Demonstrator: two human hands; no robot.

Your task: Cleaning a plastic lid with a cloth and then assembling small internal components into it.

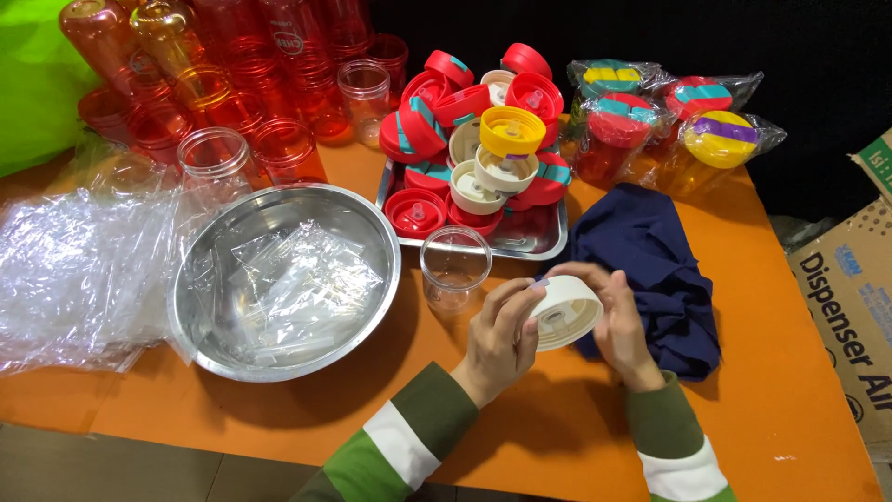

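Two hands hold one cream-white bottle lid (pixel 563 312) above the orange counter (pixel 520 437), near its front edge. Left hand (pixel 500 336): fingers curled around the lid's left rim, thumb on its near side. Right hand (pixel 615 321): fingers closed over the lid's right rim and top. The lid is tilted so that its open underside faces the camera. Both forearms wear green sleeves with a white band.

Just behind the lid stands a clear plastic jar (pixel 454 267), upright and open-mouthed, apart from the hands. To the right of the hands, partly under the right hand, lies a crumpled dark blue cloth (pixel 662 260). Behind the jar, a rectangular metal tray (pixel 520 244) carries a heap of red, cream and yellow lids (pixel 483 130), some with teal tabs.

Left of the jar sits a round steel bowl (pixel 372 232) containing clear plastic bags (pixel 297 288); more clear plastic sheeting (pixel 74 270) is piled at the counter's left end. Red and clear empty jars (pixel 242 84) stand at the back left. Bagged, lidded bottles (pixel 669 121) lie at the back right. A cardboard box (pixel 850 307) stands off the counter's right edge.
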